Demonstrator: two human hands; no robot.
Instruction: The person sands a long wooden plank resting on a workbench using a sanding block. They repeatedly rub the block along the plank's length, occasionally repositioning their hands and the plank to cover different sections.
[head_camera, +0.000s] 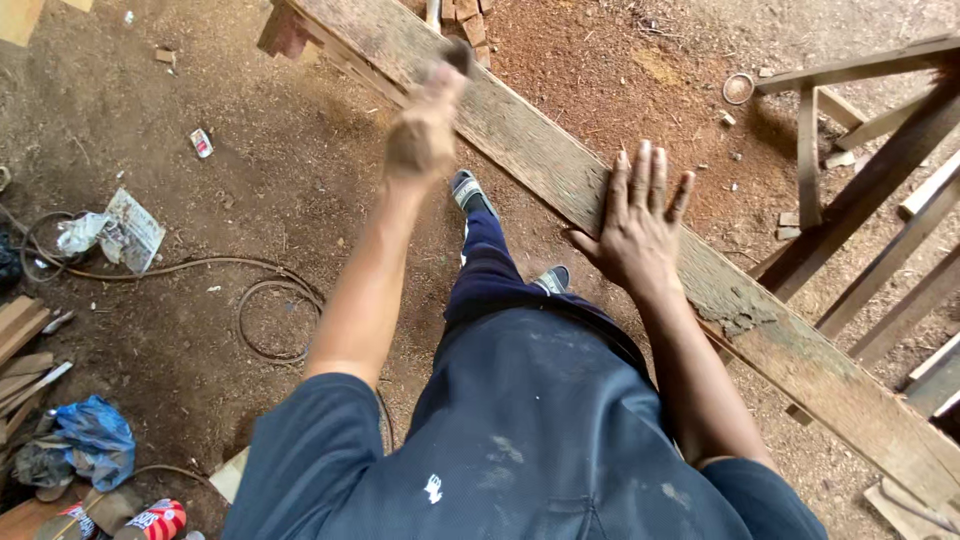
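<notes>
Right hand (638, 228) lies flat, fingers spread, on the plank (560, 170), holding nothing, pressing the board steady. Plank runs diagonally from far left to near right over sawdust ground. Left hand (425, 125) is raised and blurred over the plank's far part, closed around a small dark object (458, 55); kind unclear. Cable (265, 300) coils left.

A long, weathered grey-brown plank (560, 170) runs diagonally from the top centre of the frame to the lower right edge, raised above the dirt floor. Its face is rough, with a crumbling, chipped patch right of centre. A small dark object (458, 55), blurred and hard to tell, sits at the plank's upper end, just above its near edge.
</notes>
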